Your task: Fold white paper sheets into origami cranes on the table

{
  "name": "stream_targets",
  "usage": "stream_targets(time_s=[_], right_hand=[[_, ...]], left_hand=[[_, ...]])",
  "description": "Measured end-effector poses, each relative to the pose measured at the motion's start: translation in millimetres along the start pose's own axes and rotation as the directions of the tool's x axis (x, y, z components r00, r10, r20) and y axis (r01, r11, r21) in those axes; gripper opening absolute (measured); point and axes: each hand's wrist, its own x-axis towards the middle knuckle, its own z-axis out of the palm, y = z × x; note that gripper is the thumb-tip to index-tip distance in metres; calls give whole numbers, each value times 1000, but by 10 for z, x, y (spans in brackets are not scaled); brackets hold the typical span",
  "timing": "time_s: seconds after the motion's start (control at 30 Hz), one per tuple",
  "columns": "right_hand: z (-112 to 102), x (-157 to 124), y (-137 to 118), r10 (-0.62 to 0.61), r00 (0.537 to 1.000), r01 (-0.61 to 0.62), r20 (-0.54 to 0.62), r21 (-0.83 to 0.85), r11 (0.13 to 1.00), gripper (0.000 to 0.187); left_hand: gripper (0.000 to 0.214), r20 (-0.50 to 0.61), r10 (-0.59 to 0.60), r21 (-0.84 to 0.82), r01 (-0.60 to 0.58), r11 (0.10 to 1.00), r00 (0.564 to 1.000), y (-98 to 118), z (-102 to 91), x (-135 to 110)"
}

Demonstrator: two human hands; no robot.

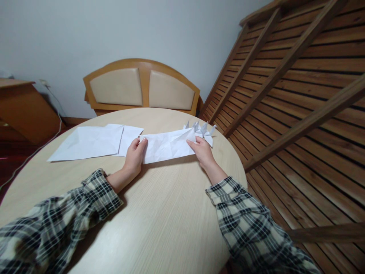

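A creased white sheet of paper [168, 145], folded into a long strip, lies across the far part of the round table [159, 213]. My left hand [134, 156] pinches its left end, thumb on top and fingers curled under. At the strip's right end my right hand [203, 151] grips it the same way. Both arms wear plaid sleeves.
Flat white sheets [91, 141] lie to the left of the strip. Small folded paper cranes [203, 130] stand just behind my right hand near the table's far right edge. A wooden headboard [142, 88] leans behind the table, and a slatted wooden frame [291, 95] rises at the right.
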Motion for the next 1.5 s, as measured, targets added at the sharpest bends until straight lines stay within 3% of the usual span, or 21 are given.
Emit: stream_targets(time_s=[0.13, 0.3, 0.43, 0.53, 0.7, 0.8, 0.97, 1.5], right_hand=[[-20, 31, 35, -12, 998, 14, -67, 41, 999, 34], [-28, 68, 55, -47, 991, 64, -128, 130, 989, 35], [20, 48, 57, -46, 992, 65, -121, 155, 986, 34], [96, 0, 47, -43, 996, 56, -84, 166, 985, 35], [228, -89, 39, -39, 999, 38, 2, 187, 982, 34], [271, -112, 65, -45, 997, 33, 56, 197, 980, 37], [283, -105, 132, -67, 992, 50, 104, 161, 986, 42], [243, -88, 135, -33, 996, 27, 77, 84, 996, 35]], left_hand=[[28, 25, -150, -144, 152, 978, 988, 20, 8, 2], [37, 218, -213, -251, 266, 931, 952, 81, 29, -54], [42, 379, -237, -171, 319, 932, 895, 69, 31, -98], [37, 433, -270, -64, 328, 943, 860, 61, 43, -129], [33, 368, -462, 107, 456, 883, 807, 45, 64, -154], [36, 306, -520, 162, 495, 854, 798, 11, 58, -147], [36, 271, -554, 226, 507, 832, 787, -55, 33, -124], [25, 370, -518, 135, 507, 852, 771, -92, 20, -89]])
